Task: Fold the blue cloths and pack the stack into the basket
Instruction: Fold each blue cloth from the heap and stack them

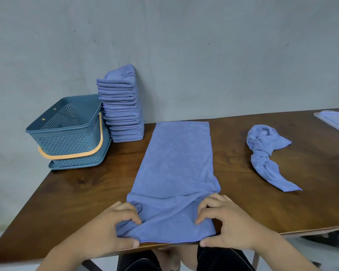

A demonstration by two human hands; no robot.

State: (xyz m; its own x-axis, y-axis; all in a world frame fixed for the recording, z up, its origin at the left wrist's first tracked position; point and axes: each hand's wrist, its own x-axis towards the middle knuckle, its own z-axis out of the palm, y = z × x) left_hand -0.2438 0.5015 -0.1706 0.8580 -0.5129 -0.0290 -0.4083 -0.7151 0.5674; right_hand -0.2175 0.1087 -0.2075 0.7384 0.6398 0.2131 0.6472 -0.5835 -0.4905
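A long blue cloth [174,163] lies folded lengthwise down the middle of the wooden table [70,194]. My left hand [114,229] pinches its near left corner and my right hand [225,223] pinches its near right corner, at the table's front edge. A tall stack of folded blue cloths [123,108] leans against the wall at the back left. Beside that stack, at the table's left end, stands the blue plastic basket [69,132] with an orange handle; nothing shows inside it. A crumpled blue cloth [266,151] lies to the right.
A flat packaged blue item [335,120] lies at the far right edge of the table. A grey wall runs close behind the table. My legs show below the front edge.
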